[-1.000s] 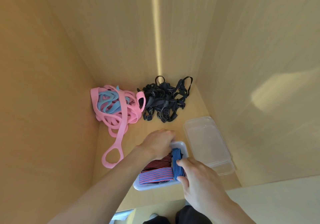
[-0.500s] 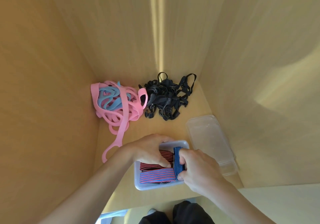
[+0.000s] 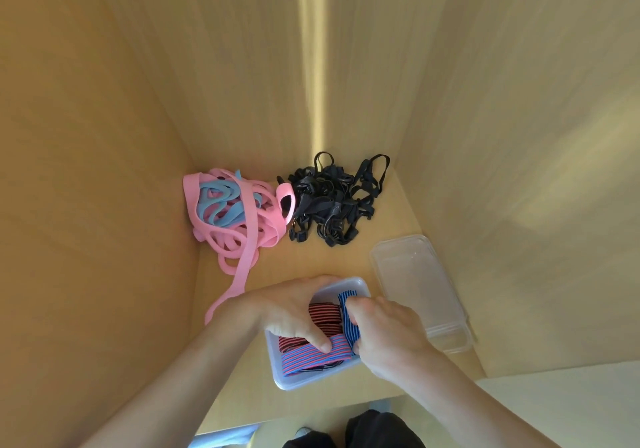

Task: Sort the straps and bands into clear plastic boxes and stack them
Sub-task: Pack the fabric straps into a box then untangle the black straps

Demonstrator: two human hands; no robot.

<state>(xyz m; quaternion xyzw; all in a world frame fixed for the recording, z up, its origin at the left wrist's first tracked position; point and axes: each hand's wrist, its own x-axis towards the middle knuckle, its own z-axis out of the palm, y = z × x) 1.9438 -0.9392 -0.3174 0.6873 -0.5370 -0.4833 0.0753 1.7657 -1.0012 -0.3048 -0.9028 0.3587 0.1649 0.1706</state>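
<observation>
While both hands (image 3: 346,323) press and pinch striped bands (image 3: 311,356) into one box (image 3: 287,380); pink (image 3: 242,236) and black piles (image 3: 332,201) remain unsorted.

hands (image 3: 298,312) pressing striped bands (image 3: 311,357), seemingly into box (image 3: 301,380)

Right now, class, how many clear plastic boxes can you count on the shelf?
2. One box sits near the front, under both hands and packed with striped bands. The other box lies to its right beside the side wall. Neither pile seems to hide more.
</observation>
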